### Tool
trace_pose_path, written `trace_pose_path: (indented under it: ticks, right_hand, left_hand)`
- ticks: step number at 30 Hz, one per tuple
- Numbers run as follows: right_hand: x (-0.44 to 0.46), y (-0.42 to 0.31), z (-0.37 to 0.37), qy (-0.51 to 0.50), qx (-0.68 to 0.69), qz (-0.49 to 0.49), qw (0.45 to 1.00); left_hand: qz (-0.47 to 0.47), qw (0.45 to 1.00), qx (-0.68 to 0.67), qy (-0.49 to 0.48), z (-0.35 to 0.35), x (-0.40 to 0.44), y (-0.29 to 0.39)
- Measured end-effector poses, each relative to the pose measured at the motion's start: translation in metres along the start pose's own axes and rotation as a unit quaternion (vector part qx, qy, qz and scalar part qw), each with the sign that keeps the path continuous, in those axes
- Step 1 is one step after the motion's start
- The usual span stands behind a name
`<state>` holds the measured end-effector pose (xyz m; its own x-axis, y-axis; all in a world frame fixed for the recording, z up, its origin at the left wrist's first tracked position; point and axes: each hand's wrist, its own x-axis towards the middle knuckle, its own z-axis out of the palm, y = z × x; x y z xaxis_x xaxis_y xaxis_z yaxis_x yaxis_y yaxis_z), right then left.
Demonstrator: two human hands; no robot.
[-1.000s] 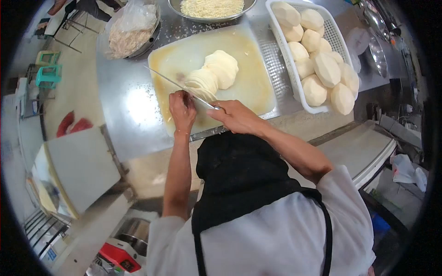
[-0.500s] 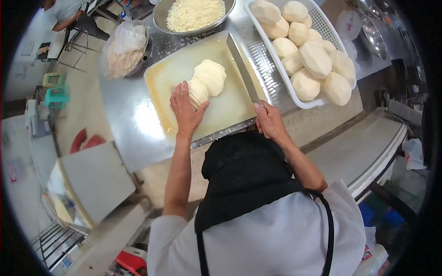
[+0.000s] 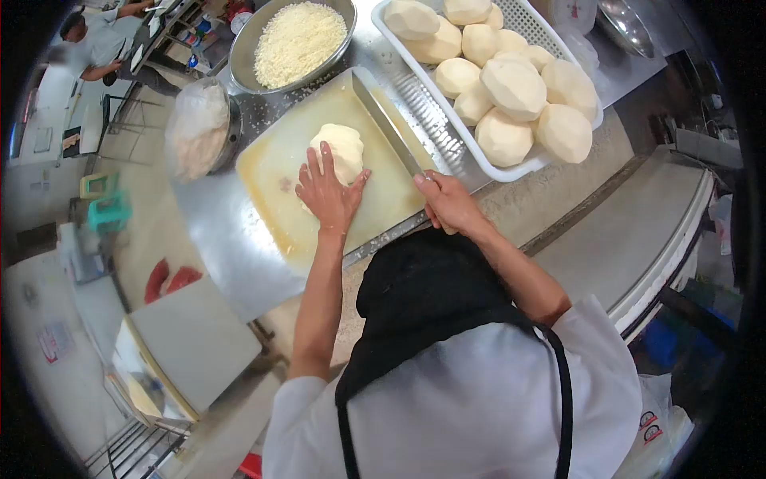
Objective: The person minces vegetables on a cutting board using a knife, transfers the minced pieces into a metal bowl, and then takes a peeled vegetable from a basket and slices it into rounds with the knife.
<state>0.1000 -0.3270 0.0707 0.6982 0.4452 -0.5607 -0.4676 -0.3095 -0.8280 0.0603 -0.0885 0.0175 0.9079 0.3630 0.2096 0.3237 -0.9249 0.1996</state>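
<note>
My left hand (image 3: 331, 191) lies over a pile of sliced, peeled pale root vegetable (image 3: 345, 145), fingers spread and pressed on its near part. The far slices show beyond my fingertips; those beneath my palm are mostly hidden. In my right hand (image 3: 449, 203) is the handle of a long kitchen knife (image 3: 389, 124), gripped at the board's right edge. Its blade points away from me, flat along the right side of the pale cutting board (image 3: 275, 172) and apart from the slices.
Behind the board stands a metal bowl (image 3: 349, 49) of shredded white food. A white plastic basket (image 3: 511, 172) of whole peeled roots (image 3: 512, 86) is at the right. Left of the board is a bag-covered container (image 3: 195, 132). Another person (image 3: 108, 40) is far off at the upper left.
My left hand has moved from the side of the slices to lie on top, and the near row is now mostly covered. My right hand still holds the knife. The whole view has shifted.
</note>
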Motion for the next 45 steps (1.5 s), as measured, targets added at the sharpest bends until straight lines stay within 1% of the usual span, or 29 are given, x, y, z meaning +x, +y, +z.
trace_pose_path:
  ticks: [5,8,11,14,17,20,23,24,26,28,30,32,33,35,36,38,41,42,43,44,45]
  right_hand:
    - [0.004,-0.004,-0.004,-0.024,-0.004,-0.011,1.0]
    - [0.007,-0.006,-0.01,-0.046,-0.004,-0.003,0.999]
    - [0.009,-0.008,-0.013,-0.052,0.008,-0.001,0.999]
    - [0.009,-0.006,-0.018,-0.064,0.027,0.003,0.998]
    - [0.007,-0.005,-0.026,-0.087,0.042,0.001,0.995]
    - [0.014,0.006,-0.034,-0.102,0.05,0.012,0.993]
    - [0.017,0.01,-0.044,-0.103,0.068,0.021,0.992]
    - [0.02,0.012,-0.047,-0.108,0.074,0.025,0.991]
    - [0.024,0.017,-0.05,-0.129,0.101,0.037,0.986]
    - [0.028,0.018,-0.057,-0.154,0.143,0.046,0.977]
    - [0.035,0.026,-0.06,-0.158,0.159,0.063,0.972]
    - [0.042,0.034,-0.06,-0.162,0.18,0.073,0.968]
    - [0.043,0.036,-0.061,-0.163,0.177,0.064,0.969]
    - [0.043,0.039,-0.062,-0.163,0.174,0.05,0.97]
    - [0.043,0.039,-0.063,-0.168,0.176,0.063,0.968]
    - [0.041,0.036,-0.066,-0.166,0.182,0.058,0.967]
    - [0.034,0.029,-0.074,-0.16,0.175,0.031,0.971]
    - [0.037,0.033,-0.075,-0.164,0.163,0.032,0.972]
    - [0.04,0.036,-0.076,-0.166,0.154,0.034,0.973]
    - [0.041,0.039,-0.077,-0.155,0.144,0.003,0.977]
    - [0.039,0.038,-0.077,-0.151,0.147,0.007,0.978]
  left_hand:
    - [0.066,0.997,-0.035,0.009,0.012,0.017,-0.026]
    - [0.127,0.988,-0.08,0.03,0.018,0.025,-0.042]
    - [0.065,0.991,0.116,0.003,0.0,0.03,-0.012]
    - [0.047,0.994,0.057,-0.074,-0.002,0.05,0.004]
    - [0.072,0.99,-0.027,-0.12,-0.005,0.059,-0.009]
    - [0.095,0.99,-0.025,-0.103,-0.002,0.06,-0.013]
    - [0.113,0.993,0.025,-0.027,0.005,0.093,0.003]
    - [0.188,0.976,-0.059,0.09,0.001,0.111,0.025]
    - [0.183,0.955,-0.221,0.08,-0.028,0.143,0.101]
    - [0.16,0.925,-0.345,0.001,-0.014,0.173,0.159]
    - [0.205,0.901,-0.377,-0.067,-0.014,0.191,0.22]
    - [0.178,0.921,-0.332,-0.105,0.029,0.216,0.26]
    - [0.16,0.95,-0.242,-0.117,0.046,0.225,0.278]
    - [0.118,0.981,-0.059,-0.142,0.068,0.236,0.308]
    - [0.134,0.975,-0.018,-0.178,0.067,0.244,0.317]
    - [0.165,0.953,0.065,-0.247,0.053,0.26,0.335]
    - [0.27,0.934,0.097,-0.213,0.043,0.274,0.357]
    - [0.328,0.931,0.085,-0.14,0.045,0.268,0.365]
    - [0.388,0.897,0.016,-0.21,0.05,0.27,0.376]
    - [0.443,0.855,-0.085,-0.258,0.068,0.272,0.386]
    - [0.486,0.798,-0.187,-0.303,0.095,0.271,0.391]
